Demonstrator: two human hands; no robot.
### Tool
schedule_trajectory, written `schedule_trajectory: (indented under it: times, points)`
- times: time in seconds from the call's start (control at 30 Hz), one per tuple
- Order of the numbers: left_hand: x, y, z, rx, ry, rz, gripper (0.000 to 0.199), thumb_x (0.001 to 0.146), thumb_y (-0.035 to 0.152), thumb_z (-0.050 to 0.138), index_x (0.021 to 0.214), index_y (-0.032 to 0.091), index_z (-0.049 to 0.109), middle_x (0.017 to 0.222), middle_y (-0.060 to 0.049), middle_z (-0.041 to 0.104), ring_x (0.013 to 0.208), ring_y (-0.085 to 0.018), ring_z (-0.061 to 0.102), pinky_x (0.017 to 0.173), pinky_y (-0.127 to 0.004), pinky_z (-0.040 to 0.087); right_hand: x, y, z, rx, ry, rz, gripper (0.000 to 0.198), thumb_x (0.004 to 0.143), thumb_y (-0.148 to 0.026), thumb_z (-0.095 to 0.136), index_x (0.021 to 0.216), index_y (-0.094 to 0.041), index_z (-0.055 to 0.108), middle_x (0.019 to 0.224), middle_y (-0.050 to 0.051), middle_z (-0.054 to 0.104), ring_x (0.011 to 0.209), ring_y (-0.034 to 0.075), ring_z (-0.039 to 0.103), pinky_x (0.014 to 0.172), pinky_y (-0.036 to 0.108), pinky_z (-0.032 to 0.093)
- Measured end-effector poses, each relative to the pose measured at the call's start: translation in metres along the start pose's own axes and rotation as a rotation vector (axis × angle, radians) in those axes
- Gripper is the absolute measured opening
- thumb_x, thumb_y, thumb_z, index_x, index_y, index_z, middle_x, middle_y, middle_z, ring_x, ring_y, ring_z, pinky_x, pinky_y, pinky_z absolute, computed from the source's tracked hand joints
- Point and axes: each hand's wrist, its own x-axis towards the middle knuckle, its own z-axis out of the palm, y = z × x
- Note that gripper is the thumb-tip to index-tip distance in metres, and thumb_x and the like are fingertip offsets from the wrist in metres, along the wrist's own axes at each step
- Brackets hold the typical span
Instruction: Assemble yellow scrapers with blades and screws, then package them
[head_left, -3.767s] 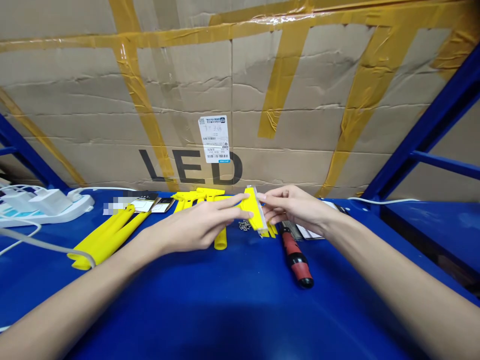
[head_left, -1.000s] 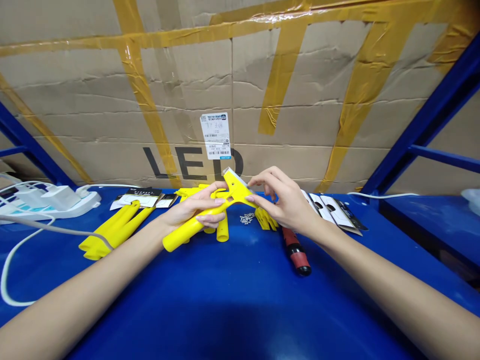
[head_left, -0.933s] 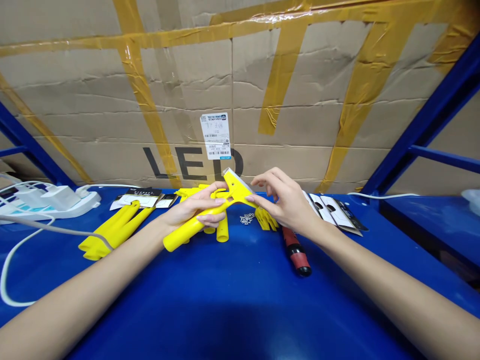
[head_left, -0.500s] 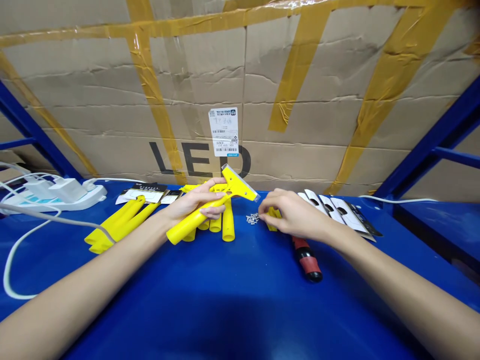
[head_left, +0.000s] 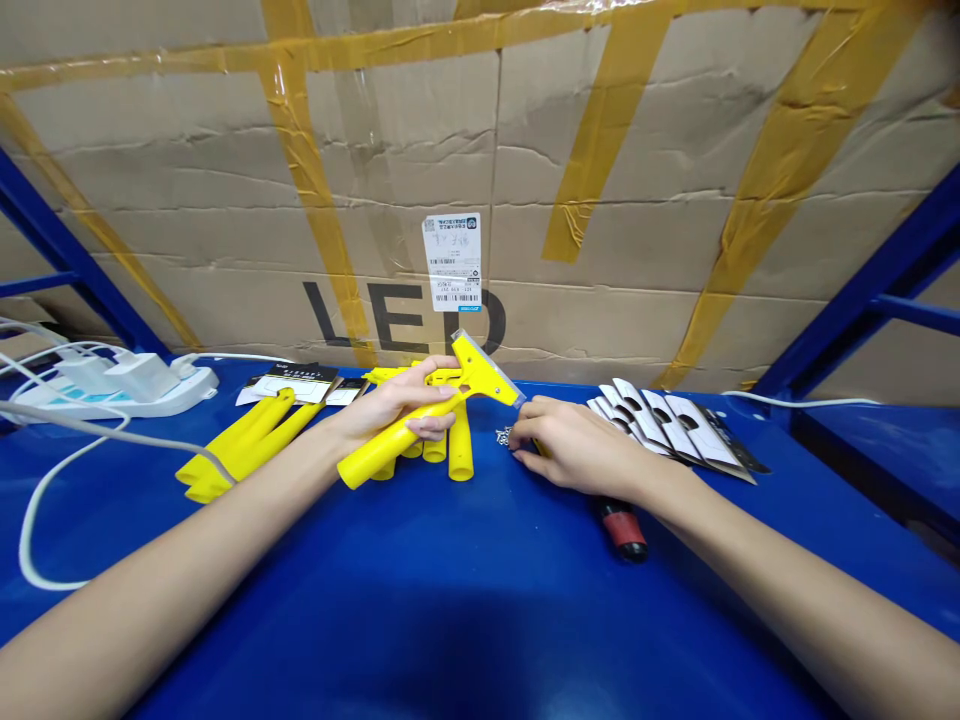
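Note:
My left hand (head_left: pixel 390 408) grips a yellow plastic scraper (head_left: pixel 375 455) by its handle, head up and tilted toward the right, a metal blade along its top edge. My right hand (head_left: pixel 574 450) rests low on the blue table (head_left: pixel 450 600), fingertips pinched at a small pile of silver screws (head_left: pixel 504 436); whether a screw is between them cannot be told. A red and black screwdriver (head_left: pixel 621 526) lies under my right wrist, mostly hidden.
More yellow scraper handles (head_left: pixel 457 455) lie behind the held one, and others (head_left: pixel 240 445) at the left. Fanned black and white cards (head_left: pixel 667 420) sit at the right. A white power strip (head_left: pixel 112 385) with cables lies far left. A taped cardboard box (head_left: pixel 480 180) walls the back.
My right hand left the scraper's head and dropped to the screw pile on the table. My left hand keeps the scraper raised. The view shifted slightly.

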Motion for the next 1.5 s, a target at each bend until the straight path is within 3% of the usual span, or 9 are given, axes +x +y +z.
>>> schedule_trajectory:
  times: [0.13, 0.33, 0.6, 0.8, 1.07, 1.2, 1.5]
  points:
    - [0.000, -0.001, 0.003, -0.005, 0.000, -0.015, 0.031, 0.090, 0.007, 0.057, 0.115, 0.021, 0.046, 0.078, 0.000, 0.060, 0.043, -0.002, 0.043, 0.046, -0.016, 0.032, -0.001, 0.004, -0.003, 0.076, -0.047, 0.017, 0.011, 0.087, -0.017, 0.058, 0.083, -0.019, 0.068, 0.091, 0.005, 0.069, 0.085, 0.019, 0.062, 0.075, 0.030, 0.043]
    - [-0.002, -0.002, 0.007, 0.066, -0.027, -0.039, 0.028, 0.092, 0.010, 0.056, 0.114, 0.023, 0.044, 0.063, 0.004, 0.053, 0.042, -0.005, 0.041, 0.047, -0.018, 0.030, -0.004, 0.001, -0.011, 0.087, -0.115, 0.007, 0.011, 0.081, -0.012, 0.060, 0.074, -0.019, 0.064, 0.075, 0.002, 0.069, 0.070, 0.016, 0.059, 0.068, 0.028, 0.039]
    - [-0.003, -0.003, 0.009, 0.103, -0.021, -0.044, 0.027, 0.092, 0.015, 0.058, 0.115, 0.025, 0.046, 0.055, 0.006, 0.049, 0.042, -0.007, 0.039, 0.049, -0.018, 0.033, -0.004, -0.003, -0.015, 0.135, -0.155, 0.045, 0.011, 0.074, -0.009, 0.063, 0.072, -0.020, 0.065, 0.074, 0.000, 0.069, 0.070, 0.016, 0.060, 0.065, 0.027, 0.039]
    - [-0.001, -0.002, 0.003, 0.110, -0.048, -0.041, 0.030, 0.092, 0.016, 0.060, 0.117, 0.025, 0.047, 0.058, 0.005, 0.051, 0.043, -0.005, 0.040, 0.048, -0.017, 0.032, -0.005, 0.003, -0.014, 0.154, -0.029, 0.047, 0.008, 0.075, -0.017, 0.067, 0.082, -0.021, 0.065, 0.082, 0.000, 0.070, 0.072, 0.016, 0.059, 0.067, 0.028, 0.039]
    - [0.000, 0.000, -0.002, 0.108, -0.022, -0.002, 0.032, 0.091, 0.013, 0.058, 0.118, 0.023, 0.044, 0.060, 0.004, 0.051, 0.043, -0.006, 0.041, 0.045, -0.017, 0.028, -0.005, 0.004, -0.017, 0.141, -0.130, 0.029, 0.010, 0.076, -0.011, 0.062, 0.075, -0.020, 0.067, 0.073, 0.000, 0.069, 0.068, 0.015, 0.058, 0.064, 0.028, 0.040]
    - [0.000, -0.001, -0.001, 0.045, 0.007, 0.000, 0.033, 0.089, 0.010, 0.060, 0.116, 0.022, 0.047, 0.070, 0.001, 0.058, 0.044, -0.004, 0.046, 0.045, -0.016, 0.031, -0.006, 0.007, -0.022, 0.152, -0.113, 0.046, 0.013, 0.075, -0.008, 0.061, 0.071, -0.019, 0.067, 0.070, -0.001, 0.068, 0.065, 0.014, 0.059, 0.064, 0.027, 0.041]
    - [-0.002, -0.001, 0.002, 0.002, 0.047, 0.013, 0.029, 0.090, 0.007, 0.059, 0.114, 0.021, 0.050, 0.072, 0.001, 0.059, 0.043, -0.003, 0.045, 0.045, -0.015, 0.035, -0.004, 0.007, -0.011, 0.076, -0.020, 0.044, 0.021, 0.084, -0.015, 0.063, 0.099, -0.021, 0.076, 0.098, 0.006, 0.074, 0.090, 0.021, 0.067, 0.079, 0.031, 0.047]
